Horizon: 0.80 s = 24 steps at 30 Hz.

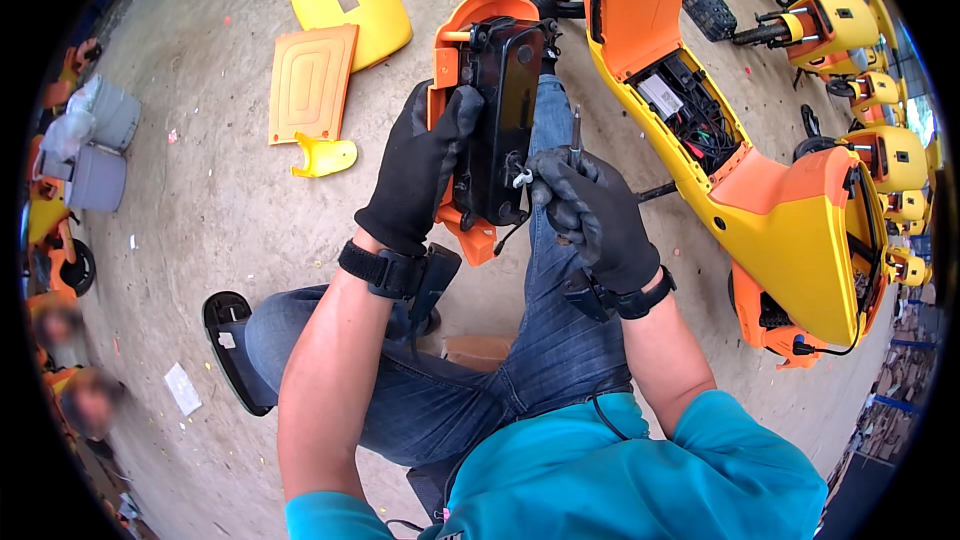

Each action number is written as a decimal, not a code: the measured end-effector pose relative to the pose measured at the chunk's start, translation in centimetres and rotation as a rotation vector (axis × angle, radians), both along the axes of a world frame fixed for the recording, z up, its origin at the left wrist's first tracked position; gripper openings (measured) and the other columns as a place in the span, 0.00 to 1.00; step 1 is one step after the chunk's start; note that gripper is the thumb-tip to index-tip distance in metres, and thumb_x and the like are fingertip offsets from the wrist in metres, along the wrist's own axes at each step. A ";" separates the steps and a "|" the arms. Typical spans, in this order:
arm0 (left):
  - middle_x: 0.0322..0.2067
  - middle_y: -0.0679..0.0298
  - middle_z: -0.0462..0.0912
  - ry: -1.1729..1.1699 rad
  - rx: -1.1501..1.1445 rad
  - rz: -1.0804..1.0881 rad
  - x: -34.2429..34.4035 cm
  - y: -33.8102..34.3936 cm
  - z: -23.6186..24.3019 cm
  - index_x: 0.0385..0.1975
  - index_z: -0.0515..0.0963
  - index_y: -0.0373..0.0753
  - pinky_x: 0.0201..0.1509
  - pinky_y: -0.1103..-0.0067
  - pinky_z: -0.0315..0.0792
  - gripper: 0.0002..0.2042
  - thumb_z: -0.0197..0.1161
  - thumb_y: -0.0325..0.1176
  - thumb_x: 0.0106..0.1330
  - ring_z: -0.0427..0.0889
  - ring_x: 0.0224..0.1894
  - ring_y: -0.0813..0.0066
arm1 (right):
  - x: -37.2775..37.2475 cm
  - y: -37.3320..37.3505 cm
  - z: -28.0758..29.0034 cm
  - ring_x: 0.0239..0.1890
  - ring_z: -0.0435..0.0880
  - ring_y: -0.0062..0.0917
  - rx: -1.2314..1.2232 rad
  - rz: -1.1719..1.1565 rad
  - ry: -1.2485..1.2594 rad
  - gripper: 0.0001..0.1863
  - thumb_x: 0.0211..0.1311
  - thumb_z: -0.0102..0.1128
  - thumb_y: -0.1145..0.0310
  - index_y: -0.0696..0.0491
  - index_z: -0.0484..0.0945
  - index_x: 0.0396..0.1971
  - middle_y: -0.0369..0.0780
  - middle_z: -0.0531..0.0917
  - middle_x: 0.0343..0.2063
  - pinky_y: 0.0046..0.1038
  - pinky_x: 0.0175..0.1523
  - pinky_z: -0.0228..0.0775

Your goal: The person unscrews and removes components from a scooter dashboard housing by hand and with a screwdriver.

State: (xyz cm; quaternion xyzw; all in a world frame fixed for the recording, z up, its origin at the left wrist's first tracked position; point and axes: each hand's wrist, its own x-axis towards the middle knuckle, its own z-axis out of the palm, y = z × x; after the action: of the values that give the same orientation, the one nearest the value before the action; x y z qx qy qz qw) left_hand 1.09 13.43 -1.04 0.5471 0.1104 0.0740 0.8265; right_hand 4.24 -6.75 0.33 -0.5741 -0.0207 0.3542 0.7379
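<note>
My left hand (pixel 425 160), in a black glove, is closed on the left side of an orange plastic panel (pixel 447 70). Set into that panel is a glossy black display unit (pixel 512 90), tilted upright over my leg. A small white cable piece (pixel 522 178) sits at the unit's lower right, with a thin black cable (pixel 512 235) hanging below. My right hand (pixel 595 210), also gloved, is closed beside it, its thumb and finger close to the white piece. A screwdriver (pixel 576 130) sticks up from the right fist; its handle is hidden in the palm.
To the right stands a yellow and orange scooter body (pixel 740 210) with an open bay of wires (pixel 690 115). A yellow cover (pixel 370 10), an orange lid (pixel 312 80) and a small yellow part (pixel 325 155) lie on the floor. Buckets (pixel 98 180) and more scooters line the sides.
</note>
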 end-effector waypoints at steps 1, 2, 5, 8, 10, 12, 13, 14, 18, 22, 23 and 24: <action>0.42 0.67 0.78 -0.003 0.013 -0.001 0.0 0.0 0.0 0.53 0.72 0.35 0.46 0.83 0.72 0.24 0.63 0.49 0.69 0.75 0.40 0.84 | -0.1 0.0 0.0 0.17 0.61 0.06 -0.013 -0.007 -0.015 0.13 0.68 0.59 0.61 0.54 0.81 0.43 0.29 0.78 0.25 0.13 0.21 0.49; 0.42 0.67 0.78 -0.005 0.027 -0.001 0.1 0.0 -0.1 0.53 0.72 0.35 0.45 0.83 0.72 0.24 0.63 0.49 0.69 0.75 0.40 0.84 | -0.2 0.1 0.0 0.17 0.61 0.06 -0.027 -0.015 -0.030 0.12 0.68 0.59 0.61 0.54 0.81 0.43 0.29 0.78 0.25 0.13 0.21 0.49; 0.41 0.67 0.78 -0.005 0.042 -0.005 0.0 -0.1 0.3 0.53 0.72 0.35 0.45 0.83 0.73 0.25 0.62 0.50 0.69 0.75 0.40 0.84 | -0.1 0.0 -0.3 0.15 0.63 0.06 -0.011 -0.002 -0.053 0.12 0.69 0.58 0.62 0.55 0.78 0.42 0.31 0.78 0.25 0.12 0.19 0.52; 0.40 0.67 0.79 -0.006 0.051 0.005 -0.1 -0.2 0.5 0.53 0.72 0.34 0.44 0.84 0.73 0.25 0.62 0.51 0.70 0.75 0.39 0.84 | -0.1 -0.1 -0.4 0.16 0.62 0.06 0.014 0.001 -0.053 0.11 0.68 0.59 0.63 0.55 0.79 0.41 0.29 0.77 0.24 0.13 0.19 0.51; 0.40 0.67 0.79 -0.003 0.059 -0.005 -0.1 0.0 0.4 0.53 0.73 0.35 0.44 0.84 0.72 0.25 0.61 0.52 0.70 0.75 0.39 0.84 | -0.2 -0.1 -0.3 0.16 0.61 0.06 0.016 -0.005 -0.058 0.10 0.67 0.60 0.65 0.55 0.79 0.41 0.28 0.77 0.24 0.13 0.20 0.50; 0.40 0.67 0.79 -0.004 0.066 -0.008 -0.1 0.0 0.3 0.53 0.73 0.35 0.45 0.83 0.72 0.25 0.61 0.52 0.70 0.75 0.39 0.84 | -0.3 0.0 -0.2 0.16 0.61 0.06 0.010 -0.009 -0.072 0.09 0.67 0.59 0.66 0.56 0.79 0.41 0.28 0.77 0.24 0.14 0.20 0.50; 0.40 0.67 0.79 -0.008 0.067 -0.007 0.0 0.0 0.2 0.53 0.73 0.35 0.44 0.83 0.72 0.26 0.61 0.53 0.70 0.76 0.39 0.84 | -0.4 0.0 -0.1 0.17 0.61 0.06 0.019 -0.003 -0.080 0.09 0.67 0.59 0.67 0.56 0.79 0.41 0.28 0.77 0.25 0.13 0.21 0.50; 0.40 0.68 0.79 -0.011 0.068 -0.006 0.0 0.0 0.2 0.53 0.74 0.35 0.44 0.83 0.72 0.26 0.60 0.53 0.70 0.76 0.39 0.84 | -0.4 -0.1 0.0 0.17 0.62 0.06 0.027 0.004 -0.088 0.09 0.67 0.59 0.68 0.57 0.79 0.42 0.28 0.77 0.25 0.13 0.21 0.51; 0.40 0.68 0.79 0.014 0.110 0.010 -0.2 -0.1 0.6 0.53 0.74 0.36 0.44 0.83 0.72 0.26 0.60 0.55 0.70 0.75 0.39 0.84 | -0.8 0.1 0.7 0.23 0.67 0.06 -0.002 -0.020 -0.153 0.11 0.66 0.59 0.71 0.58 0.78 0.46 0.28 0.78 0.27 0.13 0.27 0.56; 0.38 0.68 0.79 0.028 0.110 0.032 -0.3 -0.2 1.0 0.53 0.74 0.36 0.43 0.83 0.72 0.26 0.59 0.55 0.70 0.75 0.37 0.84 | -1.5 0.5 1.2 0.28 0.70 0.06 0.009 -0.075 -0.237 0.17 0.65 0.60 0.75 0.59 0.76 0.54 0.28 0.79 0.30 0.13 0.33 0.60; 0.38 0.68 0.79 0.030 0.105 0.033 -0.3 -0.1 0.9 0.52 0.74 0.36 0.42 0.83 0.72 0.26 0.59 0.55 0.70 0.75 0.37 0.84 | -1.5 0.4 1.0 0.29 0.70 0.07 0.007 -0.072 -0.277 0.19 0.64 0.60 0.75 0.59 0.76 0.55 0.29 0.79 0.30 0.13 0.33 0.61; 0.38 0.68 0.79 0.037 0.105 0.035 -0.3 -0.1 0.9 0.52 0.74 0.36 0.42 0.83 0.72 0.26 0.59 0.55 0.70 0.75 0.36 0.84 | -1.5 0.3 0.8 0.29 0.71 0.07 0.004 -0.069 -0.317 0.20 0.64 0.60 0.76 0.60 0.75 0.57 0.29 0.79 0.31 0.13 0.34 0.61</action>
State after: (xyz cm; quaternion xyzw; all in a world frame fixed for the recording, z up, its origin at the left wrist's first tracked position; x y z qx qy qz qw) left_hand 0.82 13.34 -0.19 0.5888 0.1312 0.0838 0.7931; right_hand 2.71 -6.41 1.17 -0.6216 -0.1180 0.2334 0.7384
